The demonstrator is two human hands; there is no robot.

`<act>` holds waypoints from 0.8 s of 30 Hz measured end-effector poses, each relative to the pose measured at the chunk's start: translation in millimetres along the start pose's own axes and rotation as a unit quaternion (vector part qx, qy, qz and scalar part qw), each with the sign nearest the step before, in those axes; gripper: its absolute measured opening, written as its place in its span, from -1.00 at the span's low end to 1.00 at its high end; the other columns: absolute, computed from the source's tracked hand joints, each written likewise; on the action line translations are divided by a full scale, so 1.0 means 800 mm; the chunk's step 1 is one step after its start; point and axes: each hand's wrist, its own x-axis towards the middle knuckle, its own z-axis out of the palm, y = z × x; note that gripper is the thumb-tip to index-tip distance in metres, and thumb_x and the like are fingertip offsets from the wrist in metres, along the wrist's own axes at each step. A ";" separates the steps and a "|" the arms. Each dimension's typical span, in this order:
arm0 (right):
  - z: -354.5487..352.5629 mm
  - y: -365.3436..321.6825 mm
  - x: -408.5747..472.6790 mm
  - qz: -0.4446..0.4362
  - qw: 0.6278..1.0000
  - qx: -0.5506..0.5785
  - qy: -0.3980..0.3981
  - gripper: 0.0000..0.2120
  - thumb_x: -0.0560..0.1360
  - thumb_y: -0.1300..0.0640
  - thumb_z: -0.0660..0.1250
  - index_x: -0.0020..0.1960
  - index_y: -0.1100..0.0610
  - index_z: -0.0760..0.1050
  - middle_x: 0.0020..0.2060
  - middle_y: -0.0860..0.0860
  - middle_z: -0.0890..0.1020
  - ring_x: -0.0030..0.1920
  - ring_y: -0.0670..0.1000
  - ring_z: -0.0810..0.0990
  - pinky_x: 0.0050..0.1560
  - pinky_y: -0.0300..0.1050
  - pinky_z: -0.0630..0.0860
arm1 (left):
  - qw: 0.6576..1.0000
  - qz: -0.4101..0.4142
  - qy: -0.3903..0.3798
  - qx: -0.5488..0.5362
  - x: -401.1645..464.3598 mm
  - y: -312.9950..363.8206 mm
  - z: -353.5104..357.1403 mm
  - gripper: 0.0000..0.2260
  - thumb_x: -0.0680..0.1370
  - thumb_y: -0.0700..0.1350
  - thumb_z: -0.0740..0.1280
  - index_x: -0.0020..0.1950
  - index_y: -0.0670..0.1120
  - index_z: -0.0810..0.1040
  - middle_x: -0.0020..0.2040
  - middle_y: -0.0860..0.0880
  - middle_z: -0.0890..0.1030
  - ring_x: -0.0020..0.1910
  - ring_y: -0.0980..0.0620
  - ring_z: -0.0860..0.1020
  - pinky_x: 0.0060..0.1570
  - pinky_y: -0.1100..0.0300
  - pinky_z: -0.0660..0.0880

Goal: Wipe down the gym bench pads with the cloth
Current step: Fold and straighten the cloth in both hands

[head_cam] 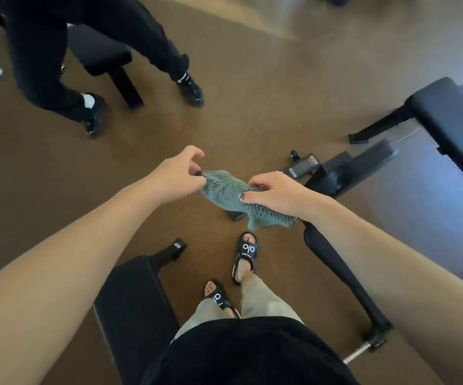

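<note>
A teal textured cloth [230, 194] hangs stretched between both my hands above the brown floor. My left hand [181, 172] pinches its left corner, and my right hand [273, 193] grips its right side with the thumb underneath. One black bench pad [133, 307] lies low at my left, beside my feet. A narrow black pad [335, 270] on a folded bench frame runs along my right arm. Another bench pad [449, 118] stands at the far right. Neither hand touches a pad.
A person in black trousers and black shoes [192, 88] stands at the upper left, astride another black bench [99, 55]. Metal bench legs and an adjuster knob [302, 163] lie on the floor to the right. My sandalled feet [245, 255] stand between two benches.
</note>
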 end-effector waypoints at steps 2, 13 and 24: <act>-0.027 -0.007 0.016 -0.009 0.999 -0.034 -0.013 -0.66 0.58 -0.07 0.38 0.03 0.24 0.60 -0.19 0.06 0.59 -0.24 0.00 0.51 -0.23 -0.07 0.34 | 0.994 0.065 -0.062 0.057 0.017 0.031 0.001 -0.33 0.58 -0.17 0.39 0.61 0.19 0.20 0.54 0.02 0.39 0.47 -0.03 0.39 0.31 0.11 0.39; -0.223 0.004 0.065 0.004 0.987 -0.160 0.017 -0.71 0.43 -0.01 0.50 0.06 0.08 0.53 -0.17 -0.12 0.51 -0.16 -0.02 0.49 -0.24 -0.11 0.39 | 0.919 0.285 -0.072 0.263 0.174 0.189 -0.028 -0.76 0.54 0.08 0.43 -0.11 -0.05 0.49 -0.13 0.02 0.54 -0.10 -0.06 0.51 -0.04 -0.03 0.48; -0.344 0.054 0.143 0.173 0.964 -0.201 0.003 -0.65 0.61 -0.12 0.24 -0.01 0.15 0.60 -0.16 0.04 0.64 -0.17 0.05 0.59 -0.16 -0.07 0.49 | 0.779 0.427 -0.147 0.436 0.364 0.321 -0.075 -0.80 0.66 0.12 0.25 -0.09 0.07 0.37 -0.17 0.10 0.51 -0.14 -0.01 0.52 -0.27 0.08 0.37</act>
